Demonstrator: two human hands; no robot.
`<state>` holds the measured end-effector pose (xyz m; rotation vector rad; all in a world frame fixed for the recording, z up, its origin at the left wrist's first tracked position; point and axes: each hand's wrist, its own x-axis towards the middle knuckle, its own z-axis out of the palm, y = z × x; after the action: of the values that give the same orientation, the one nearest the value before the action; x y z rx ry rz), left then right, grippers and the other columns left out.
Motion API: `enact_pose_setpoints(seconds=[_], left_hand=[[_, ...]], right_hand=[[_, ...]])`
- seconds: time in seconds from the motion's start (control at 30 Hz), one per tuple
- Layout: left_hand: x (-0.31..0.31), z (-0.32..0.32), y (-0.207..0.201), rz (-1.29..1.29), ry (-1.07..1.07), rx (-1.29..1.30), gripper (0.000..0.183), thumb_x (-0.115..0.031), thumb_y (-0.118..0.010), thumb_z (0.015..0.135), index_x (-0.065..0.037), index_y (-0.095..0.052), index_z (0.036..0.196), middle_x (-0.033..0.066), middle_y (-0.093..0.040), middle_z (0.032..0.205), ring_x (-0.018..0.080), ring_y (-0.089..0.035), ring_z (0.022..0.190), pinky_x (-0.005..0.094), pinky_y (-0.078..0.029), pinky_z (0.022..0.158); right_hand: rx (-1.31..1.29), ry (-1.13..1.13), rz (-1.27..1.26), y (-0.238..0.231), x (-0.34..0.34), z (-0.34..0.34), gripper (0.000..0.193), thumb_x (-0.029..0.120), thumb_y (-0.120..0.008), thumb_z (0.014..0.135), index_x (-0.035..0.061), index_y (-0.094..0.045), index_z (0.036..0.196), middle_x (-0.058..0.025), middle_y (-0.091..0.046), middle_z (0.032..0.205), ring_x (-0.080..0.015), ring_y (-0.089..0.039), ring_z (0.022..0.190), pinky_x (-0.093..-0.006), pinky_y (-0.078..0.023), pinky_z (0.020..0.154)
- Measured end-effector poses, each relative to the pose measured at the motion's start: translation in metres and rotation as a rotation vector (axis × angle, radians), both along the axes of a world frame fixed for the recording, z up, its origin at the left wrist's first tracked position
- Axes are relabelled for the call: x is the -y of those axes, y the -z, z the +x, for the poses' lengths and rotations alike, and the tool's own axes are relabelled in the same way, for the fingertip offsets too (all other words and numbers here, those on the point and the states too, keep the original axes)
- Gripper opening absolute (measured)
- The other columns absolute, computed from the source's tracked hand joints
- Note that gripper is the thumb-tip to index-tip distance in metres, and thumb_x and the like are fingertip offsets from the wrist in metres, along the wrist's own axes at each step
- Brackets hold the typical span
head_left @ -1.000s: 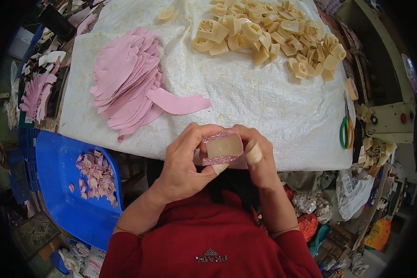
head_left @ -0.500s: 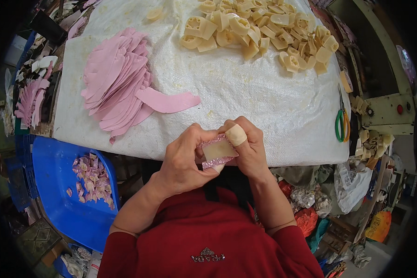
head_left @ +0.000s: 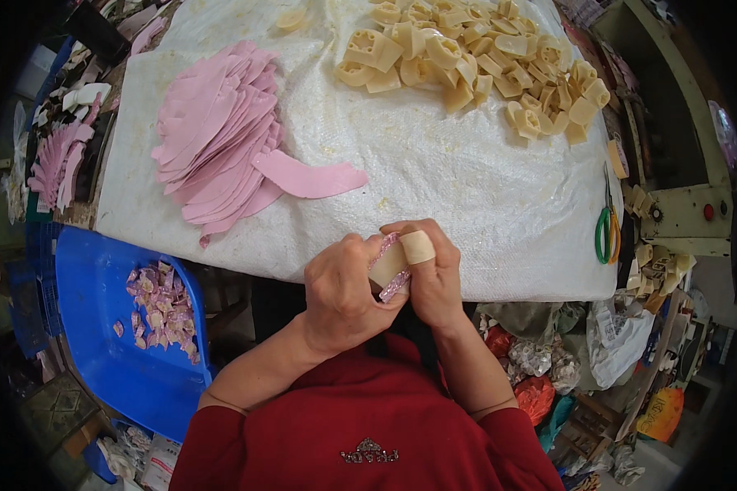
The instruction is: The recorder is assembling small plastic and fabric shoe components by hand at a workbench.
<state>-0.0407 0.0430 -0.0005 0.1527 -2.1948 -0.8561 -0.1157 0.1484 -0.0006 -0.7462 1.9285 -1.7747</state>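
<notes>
Close to my body, at the table's near edge, both hands grip a beige block-shaped shoe heel [head_left: 387,267]. Pink glittery covering [head_left: 395,286] runs along two of its edges, with a bare beige face between them. My left hand [head_left: 341,286] wraps around the heel's left side, fingers closed. On the other side my right hand [head_left: 436,282] is closed too, its thumb pressed against the heel. A beige wrap [head_left: 418,246] covers that thumb. The far side of the heel is hidden by my fingers.
A stack of pink strips [head_left: 221,131] lies on the white sheet [head_left: 434,192], one strip jutting right. Several beige heels [head_left: 483,65] are heaped at the back right. Scissors [head_left: 607,233] lie at the right edge. A blue basin [head_left: 98,327] at lower left holds glittery scraps [head_left: 164,307].
Both hands have turned the heel, so less of its bare face shows. The left hand has closed further over it. The whole view has shifted slightly.
</notes>
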Motion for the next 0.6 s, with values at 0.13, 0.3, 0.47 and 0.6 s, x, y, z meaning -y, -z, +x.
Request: enact_pose_setpoints(seconds=[0.13,0.3,0.47,0.6], left_hand=[[0.012,0.006,0.001,0.001,-0.044,-0.021,0.042,-0.004,-0.076,0.06,0.003,-0.052,0.094,0.0142,-0.052,0.071,0.0297,-0.056,0.057,0.0356,-0.046,0.05],[0.044,0.05,0.009,0.052,-0.144,0.057,0.054,-0.006,-0.079,0.065,0.0,-0.047,0.108,0.011,-0.057,0.083,0.0188,-0.057,0.063,0.0274,-0.047,0.056],[0.098,0.124,0.055,0.274,-0.614,0.025,0.044,-0.009,-0.073,0.074,0.0,-0.052,0.111,0.0114,-0.055,0.102,0.0179,-0.055,0.088,0.0295,-0.046,0.079],[0.148,0.209,0.08,0.086,-1.006,0.281,0.05,-0.007,-0.07,0.076,-0.001,-0.049,0.12,0.0149,-0.052,0.108,0.0247,-0.051,0.1,0.0336,-0.041,0.09]], right_hand=[[0.216,-0.059,-0.097,0.003,0.003,-0.008,0.037,0.032,-0.045,0.098,-0.0001,-0.059,0.108,-0.0047,-0.062,0.092,-0.0147,-0.058,0.081,-0.0279,-0.046,0.073],[0.081,-0.098,-0.077,-0.014,0.017,-0.033,0.03,0.026,-0.052,0.095,0.0015,-0.058,0.112,-0.0057,-0.059,0.085,-0.0145,-0.052,0.074,-0.0287,-0.044,0.07],[-0.562,-0.089,0.185,-0.003,0.045,-0.045,0.028,0.01,-0.067,0.077,0.0073,-0.063,0.104,-0.0109,-0.055,0.095,-0.0278,-0.049,0.092,-0.0365,-0.041,0.08],[-0.742,-0.136,0.33,-0.005,0.062,-0.044,0.027,0.014,-0.067,0.078,0.0073,-0.063,0.104,-0.0099,-0.053,0.105,-0.0281,-0.045,0.101,-0.0405,-0.034,0.089]])
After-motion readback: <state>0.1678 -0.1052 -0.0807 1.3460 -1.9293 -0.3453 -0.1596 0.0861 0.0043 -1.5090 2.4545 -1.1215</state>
